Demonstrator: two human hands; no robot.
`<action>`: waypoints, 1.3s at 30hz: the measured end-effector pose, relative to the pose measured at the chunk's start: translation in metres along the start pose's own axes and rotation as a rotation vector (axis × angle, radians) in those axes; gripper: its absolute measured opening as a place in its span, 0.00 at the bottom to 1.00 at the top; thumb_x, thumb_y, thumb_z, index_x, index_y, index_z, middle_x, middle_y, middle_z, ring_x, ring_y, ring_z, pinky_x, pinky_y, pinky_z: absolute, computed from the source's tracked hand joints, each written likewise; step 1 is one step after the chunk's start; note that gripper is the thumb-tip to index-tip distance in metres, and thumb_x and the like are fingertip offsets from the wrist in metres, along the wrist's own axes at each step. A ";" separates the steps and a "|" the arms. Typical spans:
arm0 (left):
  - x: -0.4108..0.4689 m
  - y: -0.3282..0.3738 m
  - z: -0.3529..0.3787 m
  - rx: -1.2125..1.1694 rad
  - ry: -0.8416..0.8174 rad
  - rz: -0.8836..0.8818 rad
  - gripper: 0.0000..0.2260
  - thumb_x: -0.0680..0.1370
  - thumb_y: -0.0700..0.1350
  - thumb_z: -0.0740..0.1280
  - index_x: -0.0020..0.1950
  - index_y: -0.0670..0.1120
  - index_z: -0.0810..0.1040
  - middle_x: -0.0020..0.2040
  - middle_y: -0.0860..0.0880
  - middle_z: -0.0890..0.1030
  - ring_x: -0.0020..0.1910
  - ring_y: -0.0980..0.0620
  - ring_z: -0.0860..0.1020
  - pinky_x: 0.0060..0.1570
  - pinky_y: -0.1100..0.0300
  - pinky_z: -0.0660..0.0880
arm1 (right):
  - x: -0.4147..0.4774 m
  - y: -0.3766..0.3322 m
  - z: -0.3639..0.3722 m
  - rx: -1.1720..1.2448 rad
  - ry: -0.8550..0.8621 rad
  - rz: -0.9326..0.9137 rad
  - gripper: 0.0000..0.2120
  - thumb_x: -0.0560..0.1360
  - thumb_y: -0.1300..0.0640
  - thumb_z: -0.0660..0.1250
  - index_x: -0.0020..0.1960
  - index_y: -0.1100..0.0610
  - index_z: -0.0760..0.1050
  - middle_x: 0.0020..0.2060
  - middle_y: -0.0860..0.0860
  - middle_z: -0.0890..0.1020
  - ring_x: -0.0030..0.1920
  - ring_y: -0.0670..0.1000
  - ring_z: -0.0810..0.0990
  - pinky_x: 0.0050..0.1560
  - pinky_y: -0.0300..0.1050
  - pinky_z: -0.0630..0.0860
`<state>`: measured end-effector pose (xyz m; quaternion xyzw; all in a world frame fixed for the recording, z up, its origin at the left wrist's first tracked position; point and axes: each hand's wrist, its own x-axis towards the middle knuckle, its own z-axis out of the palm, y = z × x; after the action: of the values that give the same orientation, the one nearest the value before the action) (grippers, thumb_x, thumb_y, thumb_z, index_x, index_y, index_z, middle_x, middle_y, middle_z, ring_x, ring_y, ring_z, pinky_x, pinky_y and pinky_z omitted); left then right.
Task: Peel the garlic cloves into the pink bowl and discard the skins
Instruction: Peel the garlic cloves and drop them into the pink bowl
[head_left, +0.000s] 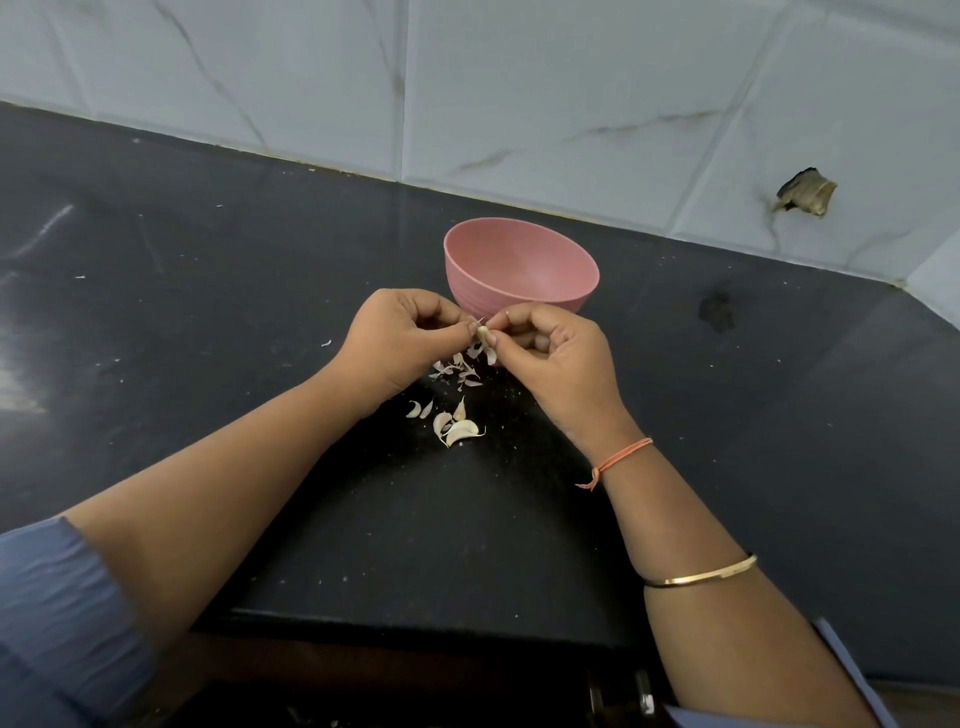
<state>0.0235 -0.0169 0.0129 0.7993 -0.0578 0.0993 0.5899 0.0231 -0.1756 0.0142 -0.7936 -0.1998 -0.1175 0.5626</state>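
Small pale garlic clove (483, 335), cream-white, pinched from both sides between left hand (395, 343) and right hand (556, 358). Fingers of both curled in close, thumbs and fingertips nipping it. A thin wisp of skin sticking up at its top. Possibly half stripped; too small to say for sure.

Pink bowl (519, 260) just beyond the hands, upright, ribbed outside. Near wall close behind the right knuckles; touching or not, cannot tell.

Loose skins (457, 371) scattered directly beneath the hands: thin, papery, whitish flakes. Nearer the body than the hands, between the two forearms, a small cluster of cloves (457, 428), curved, white, with pointed tails, lying apart from the skins.

Dark counter (208, 312) under everything, flecked with pale crumbs. Wide bare stretches out to the left of the left hand and to the right of the right hand. Tiled wall (571, 78) beyond the bowl, running slantwise, closer on the right side. Broken hole (805, 192) in a tile, far right of the right hand. Counter front edge (415, 623) well back toward the elbows.

Orange thread (618, 460) at the right wrist, gold bangle (701, 574) farther up the forearm.
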 end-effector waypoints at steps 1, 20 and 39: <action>0.000 0.000 0.001 -0.006 0.007 -0.006 0.01 0.72 0.42 0.72 0.41 0.45 0.83 0.38 0.44 0.83 0.34 0.55 0.76 0.39 0.60 0.75 | 0.000 0.000 0.001 0.000 0.006 -0.004 0.04 0.72 0.66 0.70 0.46 0.61 0.80 0.39 0.50 0.83 0.39 0.43 0.82 0.43 0.35 0.79; 0.001 0.002 -0.001 0.017 0.011 -0.057 0.04 0.72 0.46 0.72 0.39 0.45 0.83 0.35 0.43 0.81 0.32 0.52 0.74 0.41 0.51 0.78 | 0.003 -0.002 0.001 0.175 0.047 0.025 0.10 0.75 0.69 0.65 0.47 0.57 0.80 0.42 0.50 0.82 0.42 0.46 0.80 0.40 0.37 0.79; -0.002 0.000 0.002 0.037 -0.076 -0.008 0.04 0.75 0.41 0.68 0.42 0.47 0.83 0.33 0.54 0.84 0.33 0.56 0.80 0.41 0.62 0.79 | 0.003 -0.002 -0.001 0.109 0.012 0.057 0.06 0.73 0.66 0.68 0.47 0.58 0.80 0.40 0.48 0.82 0.40 0.42 0.80 0.43 0.35 0.78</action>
<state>0.0220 -0.0192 0.0117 0.8134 -0.0749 0.0674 0.5729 0.0244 -0.1753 0.0175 -0.7663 -0.1798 -0.0953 0.6095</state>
